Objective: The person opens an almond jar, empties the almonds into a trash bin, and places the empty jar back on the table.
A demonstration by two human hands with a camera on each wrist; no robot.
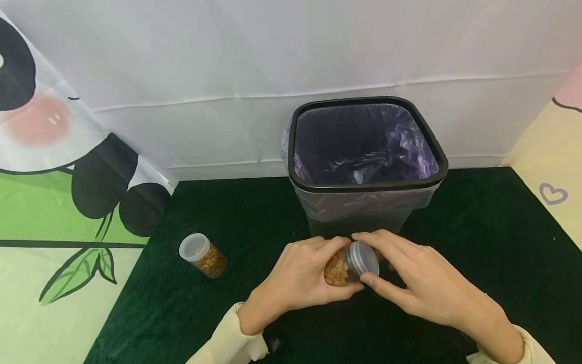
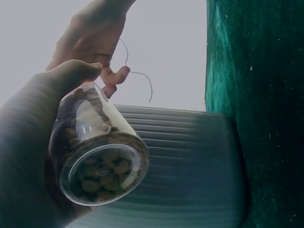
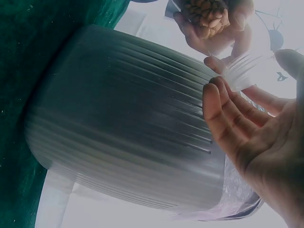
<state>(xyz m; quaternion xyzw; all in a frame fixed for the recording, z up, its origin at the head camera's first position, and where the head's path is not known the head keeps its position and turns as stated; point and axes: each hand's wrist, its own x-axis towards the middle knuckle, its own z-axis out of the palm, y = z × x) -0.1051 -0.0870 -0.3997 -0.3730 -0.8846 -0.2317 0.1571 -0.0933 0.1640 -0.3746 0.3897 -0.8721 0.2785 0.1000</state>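
In front of the bag-lined wastebin [image 1: 359, 188], the left hand [image 1: 300, 277] grips the tilted clear jar [image 1: 346, 268], the right hand [image 1: 423, 283] pinching its screw-style lid [image 1: 365, 259] — a sudden release could spill the tan pellets [image 1: 335, 273].

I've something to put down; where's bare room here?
Bare green cloth lies between the lone jar and the bin, and right of the bin. The bin's front is crowded: left grip holding another jar, right grip on its lid.

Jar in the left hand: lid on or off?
On: in the head view the lid caps the jar; can't tell if loosened.
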